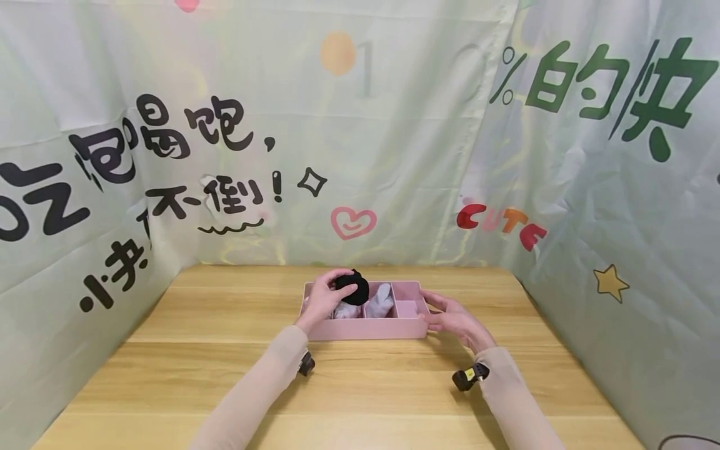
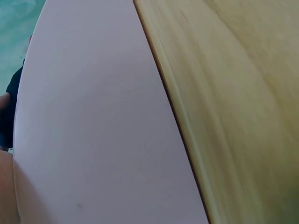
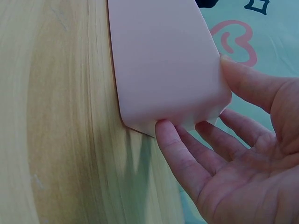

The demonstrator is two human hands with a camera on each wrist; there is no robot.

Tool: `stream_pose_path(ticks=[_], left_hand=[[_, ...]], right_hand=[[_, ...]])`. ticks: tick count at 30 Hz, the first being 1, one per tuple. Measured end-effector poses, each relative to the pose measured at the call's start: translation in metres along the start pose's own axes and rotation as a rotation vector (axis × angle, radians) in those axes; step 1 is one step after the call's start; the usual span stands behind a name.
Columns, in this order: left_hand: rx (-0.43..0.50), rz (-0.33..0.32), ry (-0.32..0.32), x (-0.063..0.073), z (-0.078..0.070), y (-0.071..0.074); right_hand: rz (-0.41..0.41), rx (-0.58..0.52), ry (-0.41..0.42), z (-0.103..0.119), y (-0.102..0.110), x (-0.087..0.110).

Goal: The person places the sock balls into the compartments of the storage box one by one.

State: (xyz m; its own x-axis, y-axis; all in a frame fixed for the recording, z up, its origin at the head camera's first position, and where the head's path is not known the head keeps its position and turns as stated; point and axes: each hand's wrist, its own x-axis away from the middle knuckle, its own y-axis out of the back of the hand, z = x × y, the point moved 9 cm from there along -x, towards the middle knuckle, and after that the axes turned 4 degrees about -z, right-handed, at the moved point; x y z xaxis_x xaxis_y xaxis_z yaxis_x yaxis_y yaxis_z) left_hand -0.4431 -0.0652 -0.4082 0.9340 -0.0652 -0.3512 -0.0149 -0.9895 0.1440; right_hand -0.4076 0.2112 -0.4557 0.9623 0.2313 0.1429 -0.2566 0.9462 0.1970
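A long pink compartment box (image 1: 368, 329) stands on the table in the head view. Just above its left part, my left hand (image 1: 322, 302) pinches a rounded black cloth bundle (image 1: 353, 290) between thumb and fingers. Grey cloth pieces lie in the compartments, one grey bundle (image 1: 380, 301) in the middle right and some partly hidden below the left hand. My right hand (image 1: 457, 320) holds the box's right end. In the right wrist view its thumb touches the upper edge and its fingers (image 3: 180, 151) press the end wall. Mostly the box's front wall (image 2: 93, 112) fills the left wrist view.
The wooden table (image 1: 360, 394) extends around the box on all sides. Printed fabric curtains (image 1: 394, 156) rise behind it and along both sides. Black wrist cameras (image 1: 470, 377) are strapped under both beige sleeves (image 1: 259, 387).
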Motion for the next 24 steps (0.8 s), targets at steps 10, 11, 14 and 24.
stream_pose_path(ticks=[10, 11, 14, 24], left_hand=[[0.003, 0.015, 0.005, -0.002, -0.002, -0.013], [0.012, 0.021, 0.006, -0.003, -0.002, -0.015], [0.028, 0.031, -0.007, -0.004, -0.003, -0.021], [0.043, 0.058, -0.001, -0.005, -0.005, -0.040]], right_hand=[[-0.014, 0.036, -0.004, 0.000, 0.000, 0.001], [-0.020, 0.039, -0.005, 0.000, 0.000, 0.001], [-0.018, 0.044, -0.003, 0.000, 0.000, 0.000], [0.006, 0.033, 0.005, 0.001, -0.001, 0.001]])
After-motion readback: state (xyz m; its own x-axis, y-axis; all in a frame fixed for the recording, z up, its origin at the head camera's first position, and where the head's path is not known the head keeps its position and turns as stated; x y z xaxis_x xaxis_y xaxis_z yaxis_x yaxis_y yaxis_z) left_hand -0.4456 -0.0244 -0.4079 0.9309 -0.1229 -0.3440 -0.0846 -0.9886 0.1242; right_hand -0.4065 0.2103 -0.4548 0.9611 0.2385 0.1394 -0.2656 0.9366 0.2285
